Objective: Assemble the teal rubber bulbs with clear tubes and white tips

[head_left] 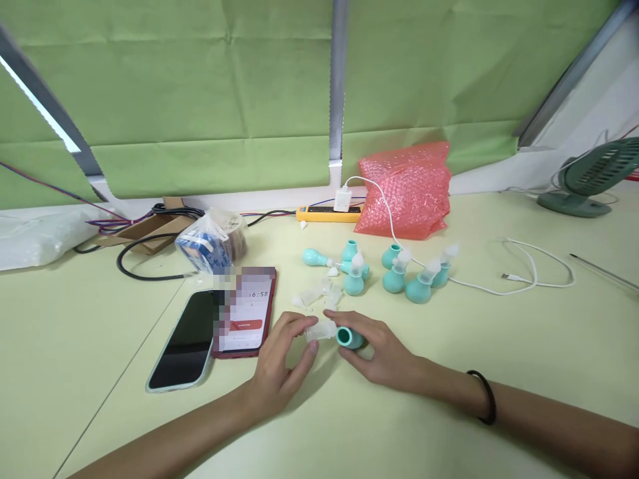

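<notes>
Between the thumb and fingers of my left hand [282, 356] is a clear plastic tube [320, 330], held roughly level. My right hand [382, 349] has its fingers around a teal rubber bulb [348, 337], whose dark round opening faces left and up. The tube's right end is close to the bulb's mouth; whether they touch I cannot tell. Just beyond my hands lie several loose clear plastic pieces [312, 295]. Farther back stand several teal bulbs with clear tops, one being this bulb [418, 289]. Another teal bulb [314, 257] rests on its side.
Two phones, a black-screened one [184, 342] and a lit one [249, 313], lie left of my hands. Behind are a bagged blue item [204, 245], a yellow power strip [312, 213] and pink bubble wrap [407, 193]. A white cable [484, 290] and green fan [589, 176] are right.
</notes>
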Motion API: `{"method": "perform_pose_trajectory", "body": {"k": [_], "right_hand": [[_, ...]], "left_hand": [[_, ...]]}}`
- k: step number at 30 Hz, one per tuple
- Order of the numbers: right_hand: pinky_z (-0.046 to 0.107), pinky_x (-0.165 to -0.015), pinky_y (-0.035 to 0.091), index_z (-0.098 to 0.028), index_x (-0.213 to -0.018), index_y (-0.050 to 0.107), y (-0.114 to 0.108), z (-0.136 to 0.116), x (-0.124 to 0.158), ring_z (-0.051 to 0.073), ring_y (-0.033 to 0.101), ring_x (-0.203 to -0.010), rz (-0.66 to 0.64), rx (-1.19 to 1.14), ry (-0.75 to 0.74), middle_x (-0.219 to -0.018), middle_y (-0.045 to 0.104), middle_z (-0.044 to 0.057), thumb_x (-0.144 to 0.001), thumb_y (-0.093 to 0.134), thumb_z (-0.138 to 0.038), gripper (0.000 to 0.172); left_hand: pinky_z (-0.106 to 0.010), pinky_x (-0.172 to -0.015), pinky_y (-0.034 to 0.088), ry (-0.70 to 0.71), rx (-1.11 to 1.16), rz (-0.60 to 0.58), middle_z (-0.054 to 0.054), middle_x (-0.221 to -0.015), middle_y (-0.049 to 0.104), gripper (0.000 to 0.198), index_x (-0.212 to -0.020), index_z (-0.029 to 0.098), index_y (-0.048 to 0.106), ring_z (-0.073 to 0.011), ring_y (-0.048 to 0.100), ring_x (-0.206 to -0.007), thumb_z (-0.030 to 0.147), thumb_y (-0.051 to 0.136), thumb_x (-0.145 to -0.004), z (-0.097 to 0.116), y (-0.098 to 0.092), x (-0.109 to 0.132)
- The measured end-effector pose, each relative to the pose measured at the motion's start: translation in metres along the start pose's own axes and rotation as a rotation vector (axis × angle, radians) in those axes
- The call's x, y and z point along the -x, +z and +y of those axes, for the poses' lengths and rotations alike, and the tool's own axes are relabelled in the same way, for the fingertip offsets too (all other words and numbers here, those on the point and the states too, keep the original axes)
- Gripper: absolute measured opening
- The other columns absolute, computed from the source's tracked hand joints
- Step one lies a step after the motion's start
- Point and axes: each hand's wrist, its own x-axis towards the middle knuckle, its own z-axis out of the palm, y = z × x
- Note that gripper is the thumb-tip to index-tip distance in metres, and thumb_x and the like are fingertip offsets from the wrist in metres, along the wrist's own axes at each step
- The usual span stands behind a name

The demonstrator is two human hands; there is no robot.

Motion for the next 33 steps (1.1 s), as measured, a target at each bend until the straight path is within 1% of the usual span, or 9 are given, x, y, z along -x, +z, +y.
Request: {"method": "perform_pose_trajectory", "body": {"k": [2, 4, 9, 14, 18, 20, 24, 28, 33], "right_hand": [[0.034, -0.084, 0.044, -0.021, -0.115, 0.041, 0.000, -0.001, -0.001, 0.018, 0.051, -0.100, -0.024, 0.013, -0.002, -0.109, 0.055, 0.008, -0.075, 0.047, -0.008, 0.042], [0.033, -0.081, 0.045, -0.020, -0.112, 0.043, 0.000, -0.002, -0.002, 0.018, 0.052, -0.095, 0.002, 0.018, -0.016, -0.103, 0.056, 0.007, -0.075, 0.047, -0.009, 0.039], [0.029, -0.065, 0.047, -0.020, -0.102, 0.048, 0.000, -0.003, 0.001, 0.017, 0.053, -0.076, 0.075, 0.058, -0.081, -0.083, 0.057, 0.005, -0.070, 0.048, -0.008, 0.034], [0.026, -0.054, 0.043, -0.019, -0.086, 0.051, 0.003, 0.000, 0.003, 0.016, 0.051, -0.066, 0.052, 0.144, -0.069, -0.070, 0.053, 0.003, -0.070, 0.046, -0.010, 0.019], [0.027, -0.052, 0.040, -0.019, -0.081, 0.049, 0.004, 0.003, 0.004, 0.017, 0.048, -0.063, 0.050, 0.221, -0.126, -0.066, 0.053, 0.003, -0.069, 0.044, -0.008, 0.017], [0.027, -0.052, 0.040, -0.019, -0.080, 0.049, 0.004, 0.003, 0.004, 0.017, 0.048, -0.062, 0.046, 0.235, -0.139, -0.066, 0.053, 0.003, -0.068, 0.043, -0.007, 0.018], [0.025, -0.049, 0.038, -0.018, -0.082, 0.048, 0.003, 0.004, 0.006, 0.015, 0.049, -0.058, 0.012, 0.219, -0.116, -0.067, 0.053, 0.003, -0.068, 0.041, -0.007, 0.019], [0.023, -0.046, 0.036, -0.019, -0.080, 0.048, 0.003, 0.004, 0.007, 0.013, 0.047, -0.053, -0.007, 0.187, -0.103, -0.064, 0.051, 0.001, -0.063, 0.041, -0.008, 0.020], [0.023, -0.043, 0.032, -0.019, -0.070, 0.048, 0.000, 0.000, 0.006, 0.012, 0.044, -0.048, -0.036, 0.117, -0.025, -0.059, 0.049, -0.001, -0.056, 0.042, -0.011, 0.017]], "left_hand": [[-0.029, -0.066, 0.042, 0.015, -0.004, 0.004, -0.007, -0.087, 0.048, 0.029, -0.107, 0.015, 0.043, -0.0166, 0.047, -0.080, 0.006, 0.044, -0.080, 0.001, 0.001, 0.001], [-0.030, -0.066, 0.042, 0.032, 0.003, -0.014, -0.007, -0.087, 0.048, 0.028, -0.107, 0.015, 0.044, -0.0168, 0.047, -0.080, 0.006, 0.044, -0.080, 0.001, 0.001, 0.002], [-0.029, -0.066, 0.041, 0.072, 0.055, -0.115, -0.007, -0.085, 0.049, 0.029, -0.108, 0.015, 0.044, -0.0165, 0.046, -0.078, 0.005, 0.043, -0.081, -0.003, 0.003, 0.004], [-0.028, -0.063, 0.041, 0.041, 0.070, -0.178, -0.006, -0.080, 0.048, 0.024, -0.106, 0.014, 0.044, -0.0158, 0.046, -0.073, 0.008, 0.041, -0.083, -0.007, 0.004, 0.004], [-0.032, -0.069, 0.041, 0.046, 0.007, -0.197, -0.009, -0.086, 0.048, 0.019, -0.102, 0.015, 0.045, -0.0193, 0.045, -0.082, 0.011, 0.040, -0.083, -0.007, 0.004, 0.002], [-0.033, -0.071, 0.042, 0.054, 0.029, -0.226, -0.009, -0.089, 0.050, 0.019, -0.102, 0.015, 0.044, -0.0192, 0.047, -0.084, 0.011, 0.040, -0.084, -0.007, 0.004, 0.001], [-0.025, -0.062, 0.044, -0.009, 0.098, -0.280, -0.006, -0.084, 0.056, 0.023, -0.105, 0.017, 0.043, -0.0141, 0.052, -0.072, 0.010, 0.042, -0.083, -0.009, 0.004, 0.002], [-0.026, -0.062, 0.045, 0.018, 0.147, -0.277, -0.006, -0.082, 0.056, 0.024, -0.105, 0.016, 0.045, -0.0146, 0.054, -0.071, 0.012, 0.046, -0.082, -0.010, 0.005, 0.003], [-0.026, -0.058, 0.045, 0.043, 0.142, -0.304, -0.007, -0.079, 0.056, 0.024, -0.106, 0.015, 0.045, -0.0149, 0.053, -0.068, 0.012, 0.046, -0.082, -0.007, 0.005, 0.003]]}}
